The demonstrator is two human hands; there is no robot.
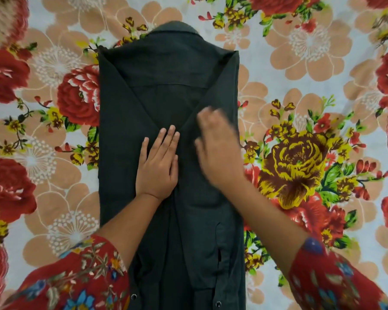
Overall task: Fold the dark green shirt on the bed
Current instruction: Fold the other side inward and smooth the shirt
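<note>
The bed (311,209) fills the whole view and is covered by a sheet (300,52) with a pale ground printed with large red roses, peach flowers, one big yellow rose and green leaves. Nothing of the room beyond it shows.

The dark green shirt (166,81) lies lengthwise down the middle of the bed, with its collar (173,27) at the far end and its hem running out of view at the near edge. Both sides are folded in toward the centre, so the edges meet in a V below the yoke seam. The arms of the shirt lie folded down along its length. A cuff (218,242) with an open slit lies on the right half, and two small round snaps (133,296) show near the bottom.

The left hand (158,168) lies flat on the middle of the shirt, fingers straight and close together, pressing the cloth just below the point of the V. The right hand (217,151) is over the right fold, just beside the left; it is blurred, its fingers look loosely spread and hold nothing, and whether it touches the cloth cannot be told.

Red flowered sleeves (76,276) cover both forearms at the bottom corners and hide part of the shirt's lower edges.
</note>
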